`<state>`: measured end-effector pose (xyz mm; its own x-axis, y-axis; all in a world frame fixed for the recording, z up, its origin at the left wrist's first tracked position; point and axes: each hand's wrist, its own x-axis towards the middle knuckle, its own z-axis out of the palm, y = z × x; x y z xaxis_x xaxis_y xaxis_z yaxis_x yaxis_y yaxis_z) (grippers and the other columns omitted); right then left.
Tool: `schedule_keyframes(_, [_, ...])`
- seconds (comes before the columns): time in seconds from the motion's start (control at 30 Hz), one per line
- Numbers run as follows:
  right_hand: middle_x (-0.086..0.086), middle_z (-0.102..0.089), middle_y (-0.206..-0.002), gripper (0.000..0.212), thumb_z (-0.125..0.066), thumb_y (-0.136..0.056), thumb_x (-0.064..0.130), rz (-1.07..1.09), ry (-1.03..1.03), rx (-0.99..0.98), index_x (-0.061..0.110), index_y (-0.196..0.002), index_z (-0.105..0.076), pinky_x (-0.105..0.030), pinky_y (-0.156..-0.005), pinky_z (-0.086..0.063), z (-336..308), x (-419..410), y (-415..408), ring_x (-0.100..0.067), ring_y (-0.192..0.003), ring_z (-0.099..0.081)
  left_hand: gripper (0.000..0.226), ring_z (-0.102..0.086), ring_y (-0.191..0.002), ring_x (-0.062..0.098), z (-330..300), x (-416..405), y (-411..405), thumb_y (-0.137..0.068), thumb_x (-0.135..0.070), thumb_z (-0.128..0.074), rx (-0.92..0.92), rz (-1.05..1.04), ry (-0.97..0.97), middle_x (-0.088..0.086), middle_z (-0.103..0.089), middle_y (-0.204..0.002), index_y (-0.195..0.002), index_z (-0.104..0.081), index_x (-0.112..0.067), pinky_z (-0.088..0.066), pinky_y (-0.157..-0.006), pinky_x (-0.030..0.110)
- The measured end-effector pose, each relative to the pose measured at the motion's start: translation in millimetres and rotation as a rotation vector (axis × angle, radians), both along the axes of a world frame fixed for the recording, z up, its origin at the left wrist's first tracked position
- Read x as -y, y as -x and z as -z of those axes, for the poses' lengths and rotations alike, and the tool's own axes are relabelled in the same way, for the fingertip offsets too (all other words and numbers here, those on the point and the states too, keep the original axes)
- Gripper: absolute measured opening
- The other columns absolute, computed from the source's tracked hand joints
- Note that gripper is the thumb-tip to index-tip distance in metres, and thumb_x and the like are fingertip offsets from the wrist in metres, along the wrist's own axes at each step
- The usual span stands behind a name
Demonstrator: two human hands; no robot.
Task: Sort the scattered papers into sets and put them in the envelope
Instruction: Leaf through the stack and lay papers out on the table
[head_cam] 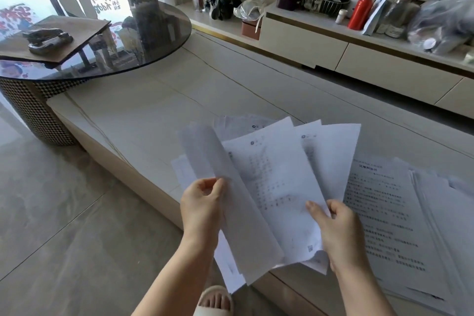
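Note:
A fan of printed white sheets (272, 187) is held up over the near edge of a low pale table (159, 100). My left hand (201, 209) pinches one sheet (205, 154) at the left of the fan, which curls toward me. My right hand (338, 231) grips the fan's lower right side, thumb on the front page. To the right, a stack of text-covered papers (384, 213) lies flat on the table, with more white sheets (448, 208) spread beyond it. A brown envelope (77, 31) lies on the round glass table at the far left.
A black stapler (47, 38) sits on the envelope, on the round glass table (154, 41). A long cabinet (359, 51) at the back carries a red bottle (359, 13), jars, bags and plants. My slippered foot (215, 300) stands on the tiled floor.

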<state>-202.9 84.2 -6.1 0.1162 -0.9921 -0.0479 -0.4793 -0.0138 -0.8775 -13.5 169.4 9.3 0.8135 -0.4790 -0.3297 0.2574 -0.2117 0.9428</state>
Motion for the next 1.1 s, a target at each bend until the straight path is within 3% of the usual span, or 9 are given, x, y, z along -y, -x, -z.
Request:
schedule_keyframes(0.13, [0.014,-0.051,-0.124,0.049,-0.061,-0.088,0.005,-0.089,-0.051,0.045,0.029,-0.128,-0.048,-0.025,-0.098,-0.04,-7.0,-3.2,-2.4,-0.006,-0.113,-0.049,0.016,-0.059,-0.068,0.02,-1.7,3.5,8.6,-0.077,-0.023,-0.078,-0.063,0.07,-0.005,0.007,-0.067,-0.075,-0.074,-0.067,-0.012,-0.051,-0.072,0.037])
schedule_keyframes(0.3, [0.014,-0.068,-0.097,0.016,-0.056,-0.091,0.013,-0.21,-0.292,0.198,0.023,-0.09,-0.069,-0.002,-0.074,-0.039,-18.3,-12.1,-10.8,0.004,-0.101,-0.057,0.029,-0.055,-0.059,0.021,-8.9,7.3,27.9,-0.078,-0.03,-0.076,-0.258,0.146,0.041,0.009,-0.062,-0.065,-0.066,-0.06,-0.008,-0.048,-0.064,0.035])
schedule_keyframes(0.43, [-0.016,-0.066,-0.113,0.082,-0.064,-0.07,0.069,-0.378,-0.419,0.261,-0.005,-0.107,-0.063,-0.048,-0.097,-0.045,-15.8,-18.8,-18.0,-0.034,-0.118,-0.046,0.035,-0.053,-0.064,0.024,-6.5,8.4,35.5,-0.081,-0.039,-0.07,-0.341,0.182,0.031,0.013,-0.058,-0.067,-0.066,-0.059,-0.009,-0.045,-0.065,0.037])
schedule_keyframes(0.5, [-0.007,-0.068,-0.081,0.063,-0.067,-0.074,0.059,-0.371,-0.396,0.183,-0.003,-0.084,-0.061,-0.028,-0.073,-0.03,-11.9,-20.9,-18.5,-0.006,-0.082,-0.034,0.03,-0.054,-0.062,0.024,-3.3,9.6,34.9,-0.084,-0.031,-0.07,-0.321,0.166,0.013,0.011,-0.061,-0.066,-0.065,-0.061,-0.009,-0.047,-0.065,0.037])
schedule_keyframes(0.57, [-0.003,-0.043,-0.058,0.037,-0.064,-0.086,0.031,-0.301,-0.316,0.085,0.008,-0.062,-0.047,-0.026,-0.062,-0.027,-6.4,-17.8,-15.5,-0.019,-0.058,-0.042,0.016,-0.059,-0.065,0.023,-2.6,8.4,30.2,-0.085,-0.021,-0.07,-0.243,0.133,0.002,0.012,-0.067,-0.076,-0.074,-0.065,-0.01,-0.051,-0.068,0.037])
schedule_keyframes(0.8, [-0.018,-0.049,-0.058,0.033,-0.066,-0.086,0.021,-0.114,-0.139,-0.045,-0.005,-0.07,-0.055,-0.028,-0.058,-0.03,8.1,-2.3,-0.3,-0.018,-0.058,-0.042,0.058,-0.06,-0.083,-0.011,-19.2,-5.2,5.9,-0.088,-0.002,-0.055,0.14,0.115,-0.017,-0.013,-0.06,-0.109,-0.13,-0.048,-0.042,-0.05,-0.077,0.017])
schedule_keyframes(0.93, [-0.02,-0.062,-0.065,0.028,-0.067,-0.085,0.022,-0.054,-0.004,-0.033,0.003,-0.067,-0.057,-0.026,-0.052,-0.033,0.6,0.5,4.1,-0.022,-0.056,-0.048,0.054,-0.055,-0.111,0.044,-17.0,-7.5,1.6,-0.087,-0.001,-0.051,0.264,0.127,-0.06,0.002,-0.063,-0.12,-0.125,-0.057,-0.039,-0.047,-0.093,0.05])
schedule_keyframes(1.03, [-0.003,-0.069,-0.102,0.017,-0.064,-0.088,0.017,-0.071,0.033,-0.034,0.01,-0.104,-0.064,-0.03,-0.079,-0.048,-6.1,1.2,3.2,-0.019,-0.091,-0.062,0.059,-0.056,-0.114,0.037,-18.6,-8.7,2.5,-0.087,0.002,-0.049,0.317,0.094,-0.038,-0.004,-0.059,-0.125,-0.131,-0.053,-0.037,-0.046,-0.1,0.046])
schedule_keyframes(1.1, [0.009,-0.045,-0.136,0.057,-0.063,-0.088,0.009,-0.07,0.045,-0.042,0.02,-0.139,-0.04,-0.024,-0.103,-0.033,-6.8,0.9,0.9,-0.007,-0.124,-0.042,0.065,-0.055,-0.118,0.02,-22.3,-9.0,5.1,-0.088,0.002,-0.048,0.325,0.083,-0.007,-0.009,-0.056,-0.131,-0.14,-0.041,-0.037,-0.043,-0.102,0.03])
